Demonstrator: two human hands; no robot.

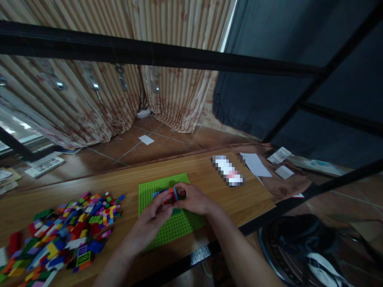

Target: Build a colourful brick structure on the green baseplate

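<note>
A green studded baseplate (170, 235) lies on the wooden table. Over its upper middle, a small build of red, orange and blue toy bricks (172, 194) sits between my two hands. My right hand (194, 198) grips the build from the right, fingers curled and thumb underneath. From the left, my left hand (154, 219) closes its bent fingers and thumb about the other end. The hands hide much of the build, so I cannot tell whether it is attached to the plate.
A big heap of mixed toy bricks (68, 231) spreads over the table (128, 175) on the left. To the right lie a blurred-out phone-shaped object (227, 170) and white paper (257, 164). A black metal bar (179, 57) crosses above, before striped curtains (176, 32).
</note>
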